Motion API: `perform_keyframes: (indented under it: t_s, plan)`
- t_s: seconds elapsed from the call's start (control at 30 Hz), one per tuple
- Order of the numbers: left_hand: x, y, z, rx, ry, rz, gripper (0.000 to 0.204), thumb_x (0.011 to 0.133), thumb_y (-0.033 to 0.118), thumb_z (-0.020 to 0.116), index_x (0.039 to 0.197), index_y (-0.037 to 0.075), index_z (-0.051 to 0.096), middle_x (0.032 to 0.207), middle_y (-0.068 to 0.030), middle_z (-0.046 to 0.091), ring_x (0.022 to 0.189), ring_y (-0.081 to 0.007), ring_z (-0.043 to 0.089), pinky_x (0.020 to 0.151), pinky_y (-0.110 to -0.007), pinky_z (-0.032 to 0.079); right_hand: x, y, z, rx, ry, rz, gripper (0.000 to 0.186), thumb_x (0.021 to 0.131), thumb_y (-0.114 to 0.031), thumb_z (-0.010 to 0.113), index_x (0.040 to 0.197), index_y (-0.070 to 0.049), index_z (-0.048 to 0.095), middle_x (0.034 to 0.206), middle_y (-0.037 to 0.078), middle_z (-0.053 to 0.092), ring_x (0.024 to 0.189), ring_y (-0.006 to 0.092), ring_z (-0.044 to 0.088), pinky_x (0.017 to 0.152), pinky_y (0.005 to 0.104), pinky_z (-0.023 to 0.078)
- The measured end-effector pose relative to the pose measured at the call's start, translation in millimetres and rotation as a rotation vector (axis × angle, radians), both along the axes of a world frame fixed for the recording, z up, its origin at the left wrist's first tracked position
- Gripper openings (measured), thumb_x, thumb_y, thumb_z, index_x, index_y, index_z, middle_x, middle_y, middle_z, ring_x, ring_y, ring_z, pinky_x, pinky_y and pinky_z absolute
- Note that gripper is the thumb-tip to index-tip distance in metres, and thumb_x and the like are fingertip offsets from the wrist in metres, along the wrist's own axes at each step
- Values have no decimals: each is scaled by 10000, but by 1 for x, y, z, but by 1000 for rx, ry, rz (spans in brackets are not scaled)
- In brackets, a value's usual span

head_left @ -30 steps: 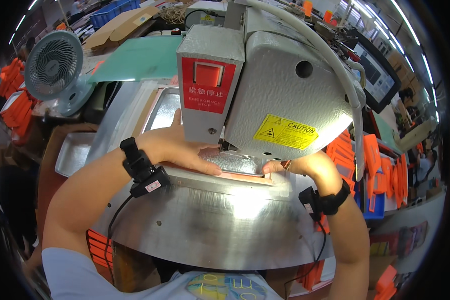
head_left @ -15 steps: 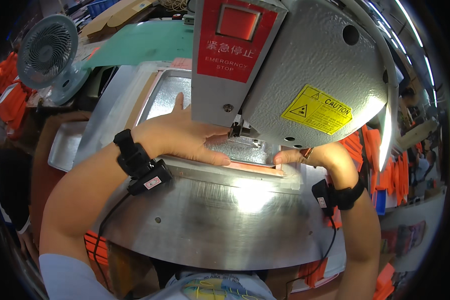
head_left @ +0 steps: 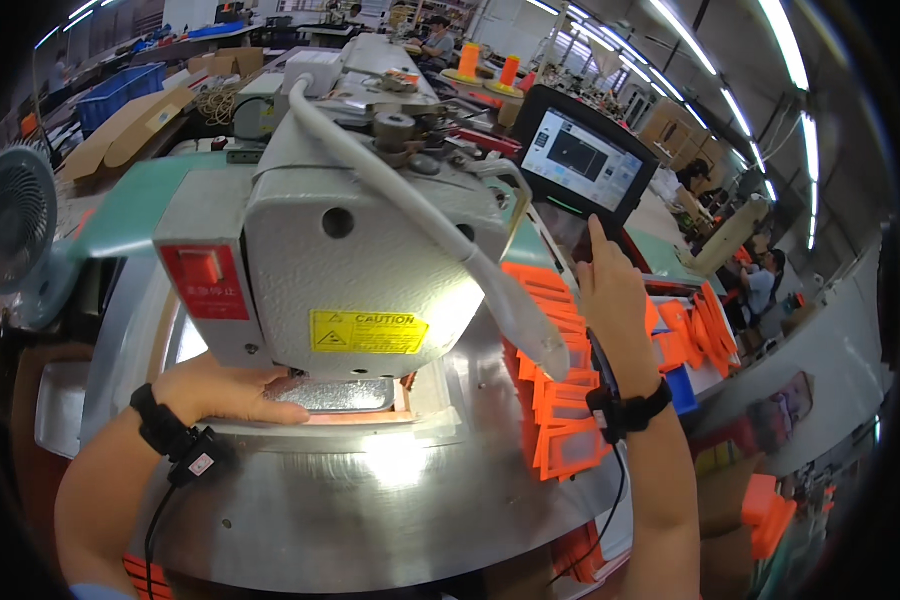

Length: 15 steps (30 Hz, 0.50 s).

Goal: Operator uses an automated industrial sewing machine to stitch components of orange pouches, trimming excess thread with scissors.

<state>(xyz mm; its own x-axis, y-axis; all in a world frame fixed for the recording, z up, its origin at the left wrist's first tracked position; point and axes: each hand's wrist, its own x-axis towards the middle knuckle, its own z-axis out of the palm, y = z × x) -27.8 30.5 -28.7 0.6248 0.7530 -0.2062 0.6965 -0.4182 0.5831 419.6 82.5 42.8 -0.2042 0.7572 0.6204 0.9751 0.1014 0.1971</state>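
Note:
My left hand (head_left: 232, 393) lies open on the left front of a pale framed holder (head_left: 427, 420), under the grey machine head (head_left: 360, 270); its fingertips are partly hidden. A shiny metal tray (head_left: 355, 396) sits inside the holder, beneath the head. My right hand (head_left: 612, 285) is raised beside a black tablet-like screen (head_left: 582, 160), index finger stretched out at its lower edge and the other fingers loosely curled, holding nothing. Whether the fingertip touches it I cannot tell. A red stop switch (head_left: 202, 270) is on the machine's left box.
Orange pieces (head_left: 560, 435) are piled right of the steel plate (head_left: 320, 520). A grey fan (head_left: 12, 215), a cardboard box (head_left: 120, 130) and a blue crate (head_left: 120, 95) stand left. Co-workers (head_left: 762, 283) sit at benches at the back and right.
My right hand has left the holder's right edge and risen to the screen. My left hand stays on the holder. The view has tilted up and right, showing more of the room.

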Motion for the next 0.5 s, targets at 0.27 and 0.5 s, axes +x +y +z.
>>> perform_keyframes:
  t_s: [0.27, 0.5]
  plan:
    - [7, 1, 12, -195, 58, 49, 855, 780, 619, 680, 1385, 40, 507, 1264, -162, 619, 1128, -256, 601, 955, -328, 452, 24, 24, 22, 89, -52, -129, 666, 848, -127, 652, 1468, -138, 409, 930, 109, 614, 832, 312, 634, 684, 446, 499]
    - [9, 1, 11, -198, 36, 61, 856, 784, 629, 666, 1379, 34, 509, 1252, -178, 616, 1144, -277, 589, 975, -333, 433, 25, 25, 27, 57, -46, -138, 638, 854, -97, 640, 1454, -138, 426, 953, 138, 640, 819, 341, 642, 698, 461, 522]
